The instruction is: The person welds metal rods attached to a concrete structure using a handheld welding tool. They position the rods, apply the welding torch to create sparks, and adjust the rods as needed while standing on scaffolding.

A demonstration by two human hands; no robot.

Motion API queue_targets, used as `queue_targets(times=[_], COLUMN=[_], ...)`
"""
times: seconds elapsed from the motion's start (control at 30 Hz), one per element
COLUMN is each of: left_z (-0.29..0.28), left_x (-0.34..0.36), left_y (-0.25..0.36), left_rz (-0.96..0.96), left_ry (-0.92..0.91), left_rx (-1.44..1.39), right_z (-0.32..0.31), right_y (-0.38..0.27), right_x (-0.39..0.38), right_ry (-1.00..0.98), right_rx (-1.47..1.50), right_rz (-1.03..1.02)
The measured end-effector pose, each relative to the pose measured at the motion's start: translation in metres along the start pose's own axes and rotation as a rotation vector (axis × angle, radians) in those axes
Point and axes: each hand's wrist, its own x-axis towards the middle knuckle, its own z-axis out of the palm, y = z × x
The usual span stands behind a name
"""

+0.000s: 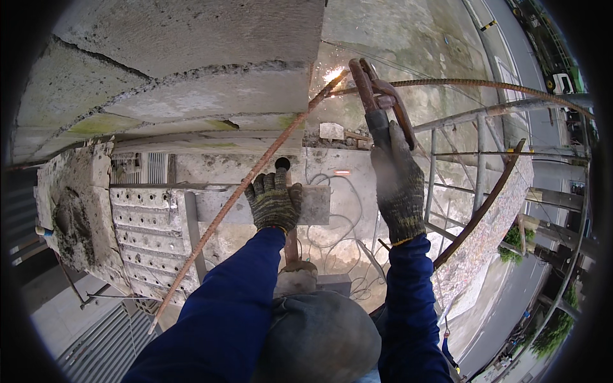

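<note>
My right hand [399, 188], in a dark patterned work glove, is closed round the dark handle of a welding electrode holder [367, 89] with rusty jaws. Bright sparks [333, 75] fly beside the jaws, at the upper end of a long rusty rebar [236, 198] that slants down to the lower left. A second rebar [472, 82] runs from near the jaws to the far right. My left hand [274, 201], gloved alike, is closed over a rusty pipe [291, 246] above a grey beam; its fingertips are partly hidden. The pipe's round black end shows just beyond the fingers.
A cracked concrete wall [191, 96] rises at the upper left. Perforated metal planks [147, 223] lie on the left. Scaffold tubes [479, 163] stand to the right, with a curved dark bar [482, 214]. Loose cables [348, 220] coil below; a road [511, 306] runs beyond the scaffold.
</note>
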Motion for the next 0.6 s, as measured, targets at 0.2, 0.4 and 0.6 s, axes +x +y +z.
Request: queue_targets(times=[0.2, 0.4, 0.6], left_z=[0.001, 0.0, 0.001], left_x=[-0.004, 0.0, 0.0], left_y=[-0.01, -0.003, -0.003], left_rz=[0.004, -0.022, -0.024], left_ry=[0.05, -0.021, 0.013], left_rx=[0.035, 0.013, 0.012], right_z=[0.013, -0.012, -0.008], right_y=[0.003, -0.017, -0.011], right_x=[0.008, 0.006, 0.007], right_ry=[-0.053, -0.036, -0.043], right_rx=[-0.037, 0.037, 0.043], right_rz=[0.017, 0.056, 0.074])
